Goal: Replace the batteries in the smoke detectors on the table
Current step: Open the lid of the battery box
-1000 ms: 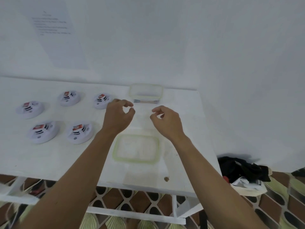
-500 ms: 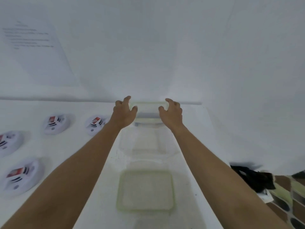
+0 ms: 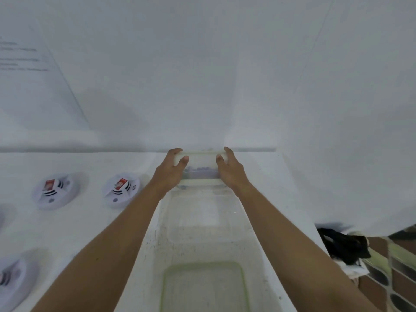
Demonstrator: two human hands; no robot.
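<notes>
1. White wall [image 3: 202,86] and table [image 3: 270,176] are noted; smoke detectors [image 3: 121,190] are laid out at left, untouched.
2. Clear container [image 3: 200,163] at the far table edge is gripped at its short ends by left hand [image 3: 171,174] and right hand [image 3: 231,172].
3. Container is judged light, stiff and slippery; dim contents, probably batteries, may shift.

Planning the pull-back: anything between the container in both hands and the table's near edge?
Yes: the green-rimmed lid lies flat on the table between the forearms, near the front edge. The left hand and right hand grip the container at the far edge.
</notes>
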